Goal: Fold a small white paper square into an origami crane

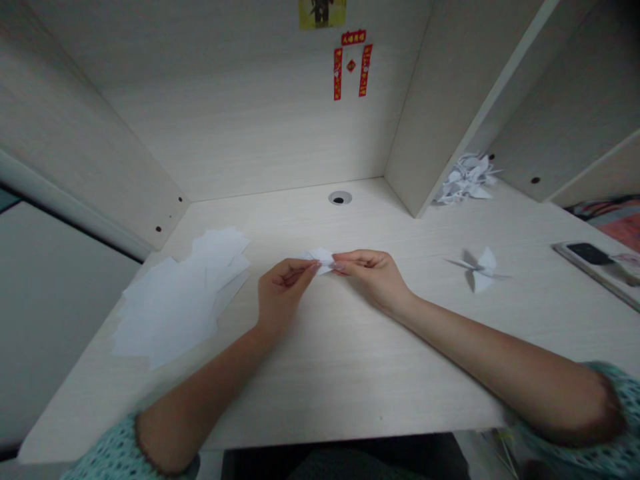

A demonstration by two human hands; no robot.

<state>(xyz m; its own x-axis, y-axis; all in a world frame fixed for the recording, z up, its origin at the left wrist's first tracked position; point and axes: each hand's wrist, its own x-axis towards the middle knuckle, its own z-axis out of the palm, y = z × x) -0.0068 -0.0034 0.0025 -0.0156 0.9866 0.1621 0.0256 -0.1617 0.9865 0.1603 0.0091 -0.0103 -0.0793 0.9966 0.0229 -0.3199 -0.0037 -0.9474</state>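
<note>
A home study nook — pale wooden desk point(350, 360), red paper couplets point(352, 65).

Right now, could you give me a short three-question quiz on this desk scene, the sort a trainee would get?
1. True or false: both hands pinch the same small folded paper.
2. Which lies on the desk to the left of the left hand? A) a stack of flat white sheets B) a phone C) a cup
3. Fill in: the finished paper crane lies apart, on the side of the ____ hand.

Key: 1 true. 2 A, the flat sheets. 3 right.
</note>
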